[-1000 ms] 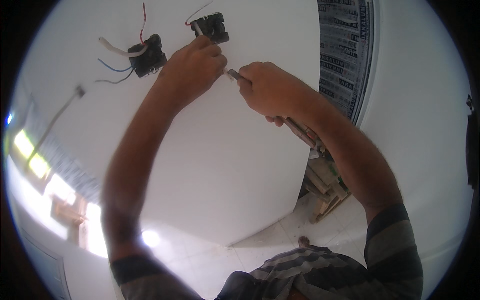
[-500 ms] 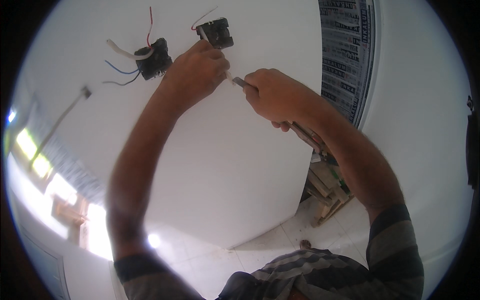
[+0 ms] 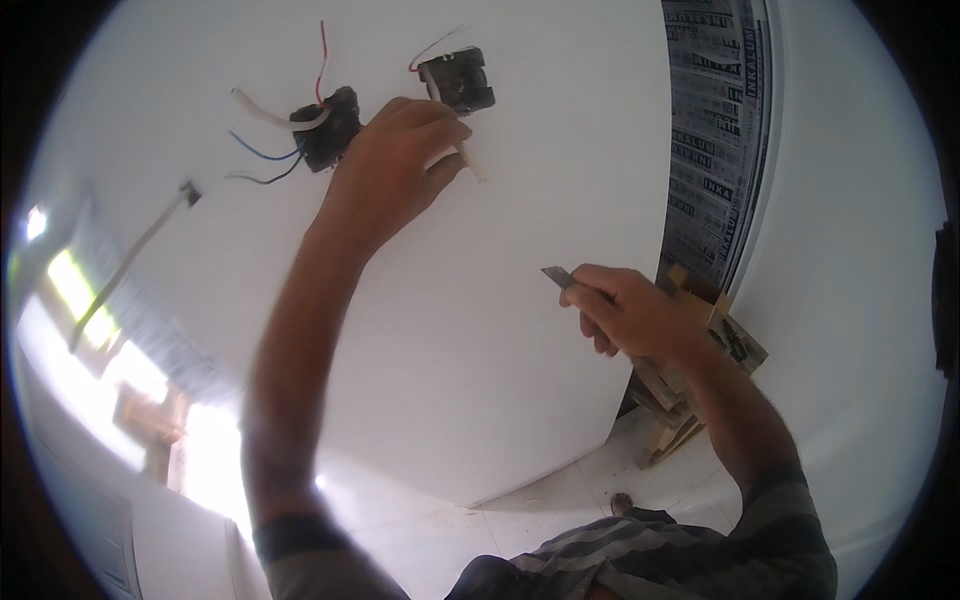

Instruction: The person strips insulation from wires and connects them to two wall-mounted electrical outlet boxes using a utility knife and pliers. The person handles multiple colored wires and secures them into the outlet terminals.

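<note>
My left hand is closed on a white cable that comes out of the black wall box on the right; the cable's end pokes out past my fingers. A red wire also leaves that box at its upper left. My right hand is lower and to the right, wrapped round a knife whose flat grey blade points up and left, apart from the cable. Beside my left hand sits another black wall box, with red, blue and dark wires and a thick white cable hanging out.
Both boxes are set in a white wall. At its right edge stands a frame wrapped in printed film, with wooden pieces below. Another cable hangs at the left, near bright windows. Pale floor tiles lie below.
My right hand has drawn the knife away from the cable, down and to the right. My left hand keeps hold of the cable. The whole view has shifted slightly.
</note>
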Motion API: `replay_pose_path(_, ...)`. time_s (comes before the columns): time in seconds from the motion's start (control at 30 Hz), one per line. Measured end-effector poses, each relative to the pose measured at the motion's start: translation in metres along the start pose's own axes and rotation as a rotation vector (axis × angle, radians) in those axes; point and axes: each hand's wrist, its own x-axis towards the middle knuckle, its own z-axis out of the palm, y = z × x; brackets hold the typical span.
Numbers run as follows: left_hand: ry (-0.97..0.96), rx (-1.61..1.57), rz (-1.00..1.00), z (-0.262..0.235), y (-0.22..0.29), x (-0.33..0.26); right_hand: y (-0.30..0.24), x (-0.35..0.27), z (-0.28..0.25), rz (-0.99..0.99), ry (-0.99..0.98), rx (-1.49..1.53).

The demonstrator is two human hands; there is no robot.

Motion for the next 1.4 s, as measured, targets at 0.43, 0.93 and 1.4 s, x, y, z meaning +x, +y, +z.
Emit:
replay_pose_path(0.43,-0.060,-0.818,-1.166,0.005,0.043,0.017,-0.058,0.083,-0.029,-0.380,0.203,0.412)
replay_pose_path(0.93,-0.030,-0.929,-1.228,0.018,0.052,0.013,-0.042,0.123,-0.042,-0.422,-0.186,0.512)
replay_pose_path(1.4,-0.114,-0.795,-1.291,0.012,0.052,0.021,-0.040,0.123,-0.043,-0.462,-0.225,0.472)
